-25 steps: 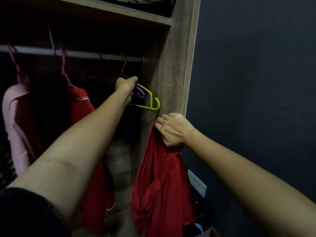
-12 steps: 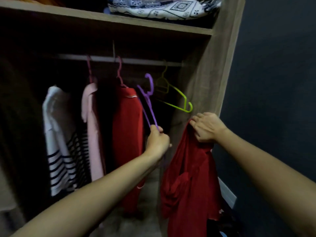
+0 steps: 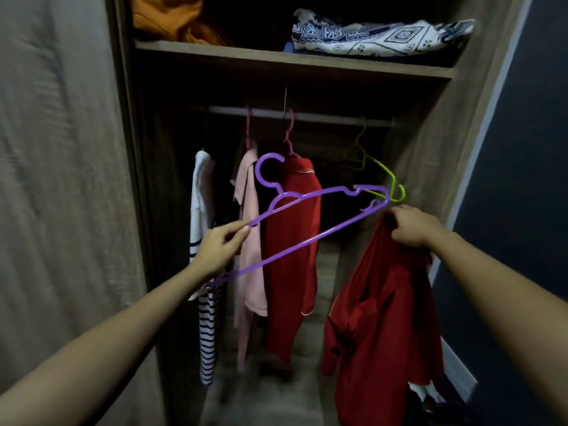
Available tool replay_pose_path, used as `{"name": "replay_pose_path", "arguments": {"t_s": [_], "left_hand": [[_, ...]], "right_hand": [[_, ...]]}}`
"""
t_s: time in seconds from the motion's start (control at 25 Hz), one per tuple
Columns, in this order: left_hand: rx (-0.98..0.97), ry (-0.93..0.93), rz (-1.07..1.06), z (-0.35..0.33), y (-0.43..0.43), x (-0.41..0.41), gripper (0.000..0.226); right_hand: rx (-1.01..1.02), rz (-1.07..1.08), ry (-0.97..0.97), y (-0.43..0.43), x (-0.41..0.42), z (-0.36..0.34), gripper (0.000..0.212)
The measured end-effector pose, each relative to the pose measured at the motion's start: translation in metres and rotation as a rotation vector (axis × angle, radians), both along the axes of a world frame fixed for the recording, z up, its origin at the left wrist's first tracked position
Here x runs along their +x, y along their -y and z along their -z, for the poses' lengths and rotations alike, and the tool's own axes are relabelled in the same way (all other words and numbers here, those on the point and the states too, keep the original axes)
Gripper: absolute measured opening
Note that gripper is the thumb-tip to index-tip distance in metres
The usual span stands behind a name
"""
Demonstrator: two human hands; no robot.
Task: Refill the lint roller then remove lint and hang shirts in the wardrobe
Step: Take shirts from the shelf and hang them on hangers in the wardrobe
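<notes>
My left hand (image 3: 219,245) pinches the left shoulder of a purple plastic hanger (image 3: 310,218), which is off the rail and lies tilted in front of the open wardrobe. My right hand (image 3: 413,226) grips the top of a red shirt (image 3: 384,318) that hangs down loose at the right. The hanger's right end almost meets my right hand. A lime green hanger (image 3: 379,173) hangs bare on the rail (image 3: 322,116) behind it. No lint roller is in view.
On the rail hang a striped white shirt (image 3: 203,241), a pink shirt (image 3: 250,241) and another red shirt (image 3: 292,256). Folded patterned cloth (image 3: 378,38) and orange cloth (image 3: 175,20) lie on the upper shelf. A wardrobe door (image 3: 61,179) stands left, a dark wall right.
My left hand took the purple hanger off the rail, pulled it down and out, then turned it flat toward the red shirt. My right hand kept holding the shirt. The view backed away.
</notes>
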State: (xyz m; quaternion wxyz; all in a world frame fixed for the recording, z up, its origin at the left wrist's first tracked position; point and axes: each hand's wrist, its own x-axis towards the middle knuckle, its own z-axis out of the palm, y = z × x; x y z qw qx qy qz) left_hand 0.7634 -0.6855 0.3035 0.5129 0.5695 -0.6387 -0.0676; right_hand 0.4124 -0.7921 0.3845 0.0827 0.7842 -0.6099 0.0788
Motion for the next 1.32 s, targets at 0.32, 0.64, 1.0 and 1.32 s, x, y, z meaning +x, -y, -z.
{"name": "replay_pose_path", "arguments": {"t_s": [0.32,0.64,1.0,1.32], "left_hand": [[-0.120,0.284,0.147,0.008,-0.007,-0.019,0.050],[-0.557,0.449,-0.494,0.016,-0.011,-0.066,0.031],[0.342,0.095,0.344,0.122,-0.016,-0.061,0.041],[0.745,0.106,0.223,0.055,-0.023,0.019,0.048]], "right_hand": [[0.045,-0.327,0.077,-0.052,0.056,-0.016,0.049],[-0.478,-0.408,0.043,-0.079,0.082,-0.002,0.045],[-0.548,-0.526,0.249,-0.075,0.071,-0.018,0.062],[-0.445,-0.578,-0.221,-0.075,0.049,0.064,0.050]]}}
